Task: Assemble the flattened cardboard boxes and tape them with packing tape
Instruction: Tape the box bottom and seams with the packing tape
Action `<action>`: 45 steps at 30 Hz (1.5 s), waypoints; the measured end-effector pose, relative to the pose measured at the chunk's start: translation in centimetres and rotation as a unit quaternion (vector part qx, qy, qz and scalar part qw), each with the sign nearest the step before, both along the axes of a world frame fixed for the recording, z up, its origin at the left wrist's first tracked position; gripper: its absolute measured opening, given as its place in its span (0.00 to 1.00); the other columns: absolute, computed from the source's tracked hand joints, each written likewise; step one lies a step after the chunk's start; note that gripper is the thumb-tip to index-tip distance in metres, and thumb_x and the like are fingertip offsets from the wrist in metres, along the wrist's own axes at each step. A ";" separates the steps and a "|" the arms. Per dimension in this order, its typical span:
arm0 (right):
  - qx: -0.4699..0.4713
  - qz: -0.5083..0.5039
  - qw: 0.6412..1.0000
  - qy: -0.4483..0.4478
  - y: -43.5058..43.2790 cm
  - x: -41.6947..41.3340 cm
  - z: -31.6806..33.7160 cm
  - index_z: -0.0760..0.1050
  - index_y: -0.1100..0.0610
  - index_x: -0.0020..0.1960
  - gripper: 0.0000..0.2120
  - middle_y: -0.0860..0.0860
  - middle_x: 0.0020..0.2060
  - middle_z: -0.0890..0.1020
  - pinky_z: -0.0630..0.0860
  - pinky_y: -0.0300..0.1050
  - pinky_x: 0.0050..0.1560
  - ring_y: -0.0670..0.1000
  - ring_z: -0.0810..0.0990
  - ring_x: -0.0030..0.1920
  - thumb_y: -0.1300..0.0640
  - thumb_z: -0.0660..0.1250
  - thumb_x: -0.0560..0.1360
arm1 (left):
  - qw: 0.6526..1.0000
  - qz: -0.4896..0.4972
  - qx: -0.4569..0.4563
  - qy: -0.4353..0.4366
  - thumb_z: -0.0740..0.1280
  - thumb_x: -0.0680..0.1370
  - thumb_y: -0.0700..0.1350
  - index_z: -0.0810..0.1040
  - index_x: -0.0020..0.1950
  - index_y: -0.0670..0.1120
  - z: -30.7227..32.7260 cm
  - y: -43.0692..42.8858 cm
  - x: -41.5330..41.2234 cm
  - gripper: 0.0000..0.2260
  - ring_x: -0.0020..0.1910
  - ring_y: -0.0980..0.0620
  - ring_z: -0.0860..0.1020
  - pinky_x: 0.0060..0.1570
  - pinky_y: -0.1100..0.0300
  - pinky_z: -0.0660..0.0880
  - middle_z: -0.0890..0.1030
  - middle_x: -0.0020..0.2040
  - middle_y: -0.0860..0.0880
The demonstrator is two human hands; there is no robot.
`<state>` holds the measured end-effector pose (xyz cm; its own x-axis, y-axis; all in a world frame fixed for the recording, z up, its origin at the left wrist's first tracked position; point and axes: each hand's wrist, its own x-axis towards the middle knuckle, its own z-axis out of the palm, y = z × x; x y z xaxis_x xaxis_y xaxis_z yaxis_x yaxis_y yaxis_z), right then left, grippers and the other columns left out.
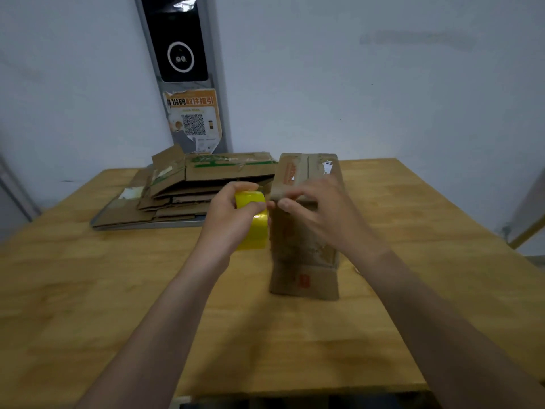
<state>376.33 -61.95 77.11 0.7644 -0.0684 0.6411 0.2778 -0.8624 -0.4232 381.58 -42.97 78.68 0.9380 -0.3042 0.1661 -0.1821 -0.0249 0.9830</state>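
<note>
A small brown cardboard box (pixel 303 246) stands upright in the middle of the wooden table (pixel 88 305), with a flap folded out at its base toward me. My left hand (pixel 233 216) grips a yellow roll of packing tape (pixel 255 228) just left of the box. My right hand (pixel 321 211) is over the box's upper near edge, thumb and fingers close to my left thumb; whether they pinch the tape's end cannot be made out in the blur. A stack of flattened cardboard boxes (pixel 188 187) lies at the back left.
The flattened stack sits on a thin grey board (pixel 141 225). Behind the table is a white wall with a grey panel (pixel 182 69) carrying a QR-code sticker. A yellow-edged object (pixel 528 231) stands off the table's right side.
</note>
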 end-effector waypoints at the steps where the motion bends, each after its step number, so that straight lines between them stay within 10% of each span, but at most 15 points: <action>1: 0.085 0.059 0.994 0.037 1.0 -0.5 0.1 0.85 0.44 0.51 0.18 0.39 0.46 0.86 0.77 0.48 0.53 0.42 0.81 0.49 0.33 0.66 0.74 | 1.000 -0.003 0.004 -0.016 0.72 0.78 0.41 0.81 0.55 0.55 0.5 0.1 -0.4 0.10 0.45 0.54 0.84 0.40 0.58 0.78 0.86 0.46 0.55; 7: 0.339 0.220 0.906 0.128 3.4 -2.6 -0.7 0.84 0.53 0.54 0.06 0.45 0.45 0.87 0.78 0.36 0.48 0.41 0.84 0.47 0.59 0.72 0.78 | 0.998 -0.059 0.020 -0.022 0.70 0.80 0.39 0.87 0.54 0.53 2.2 -0.6 -2.8 0.10 0.49 0.50 0.79 0.50 0.53 0.77 0.82 0.46 0.49; 11: 0.380 0.181 0.907 0.026 4.0 -3.7 -1.4 0.78 0.48 0.58 0.09 0.39 0.42 0.84 0.75 0.36 0.45 0.40 0.81 0.44 0.56 0.64 0.80 | 0.997 -0.070 -0.012 -0.032 0.72 0.79 0.44 0.89 0.52 0.53 2.7 -2.1 -3.8 0.07 0.45 0.47 0.80 0.38 0.54 0.79 0.84 0.48 0.44; 14: 0.348 0.198 0.916 -0.019 3.9 -4.4 -1.8 0.72 0.49 0.62 0.10 0.38 0.41 0.84 0.75 0.31 0.41 0.37 0.83 0.40 0.58 0.57 0.84 | 0.997 -0.041 -0.020 -0.062 0.73 0.79 0.47 0.89 0.48 0.55 2.9 -3.6 -4.3 0.06 0.34 0.45 0.80 0.26 0.53 0.74 0.85 0.52 0.48; 18: 0.309 0.142 0.940 0.006 3.0 -4.5 -1.2 0.73 0.51 0.55 0.07 0.37 0.37 0.83 0.73 0.29 0.38 0.34 0.80 0.36 0.58 0.56 0.86 | 0.991 -0.003 -0.032 -0.130 0.73 0.78 0.41 0.88 0.44 0.57 2.6 -5.3 -4.5 0.10 0.56 0.54 0.84 0.54 0.44 0.81 0.86 0.54 0.56; 24: 0.326 0.056 0.936 0.119 0.8 -4.7 -1.2 0.77 0.55 0.53 0.16 0.57 0.43 0.85 0.80 0.61 0.48 0.57 0.85 0.44 0.43 0.60 0.84 | 0.986 -0.045 -0.052 -0.154 0.71 0.79 0.39 0.87 0.43 0.59 1.9 -6.1 -3.9 0.14 0.49 0.62 0.83 0.44 0.67 0.77 0.87 0.47 0.60; 31: 0.241 0.119 0.958 0.102 0.4 -5.5 -0.9 0.75 0.52 0.53 0.04 0.53 0.36 0.86 0.79 0.43 0.36 0.52 0.87 0.36 0.52 0.66 0.82 | 0.995 -0.044 -0.060 -0.059 0.65 0.83 0.36 0.80 0.60 0.55 1.0 -5.6 -1.0 0.15 0.46 0.52 0.80 0.52 0.52 0.78 0.82 0.50 0.47; 35: 0.189 0.088 0.971 0.115 0.1 -5.7 -0.4 0.75 0.50 0.50 0.04 0.50 0.35 0.85 0.80 0.49 0.36 0.50 0.86 0.34 0.51 0.67 0.82 | 0.997 -0.050 -0.057 0.002 0.66 0.81 0.34 0.79 0.68 0.49 0.2 -5.2 0.0 0.18 0.54 0.46 0.80 0.56 0.48 0.76 0.84 0.55 0.44; 41: 0.071 0.049 0.985 0.150 -1.1 -6.4 0.7 0.74 0.51 0.46 0.12 0.50 0.37 0.83 0.79 0.51 0.37 0.44 0.84 0.31 0.43 0.65 0.79 | 0.991 -0.041 -0.078 0.102 0.76 0.76 0.41 0.71 0.69 0.54 0.1 -3.9 1.1 0.25 0.40 0.51 0.83 0.46 0.51 0.78 0.87 0.45 0.48; 45: -0.013 0.018 0.992 0.127 -2.0 -7.0 1.5 0.76 0.50 0.44 0.17 0.48 0.34 0.79 0.74 0.51 0.37 0.46 0.78 0.35 0.36 0.62 0.74 | 0.995 -0.090 0.006 0.042 0.76 0.77 0.46 0.87 0.55 0.49 0.4 -2.8 1.4 0.08 0.41 0.48 0.78 0.47 0.48 0.75 0.87 0.46 0.47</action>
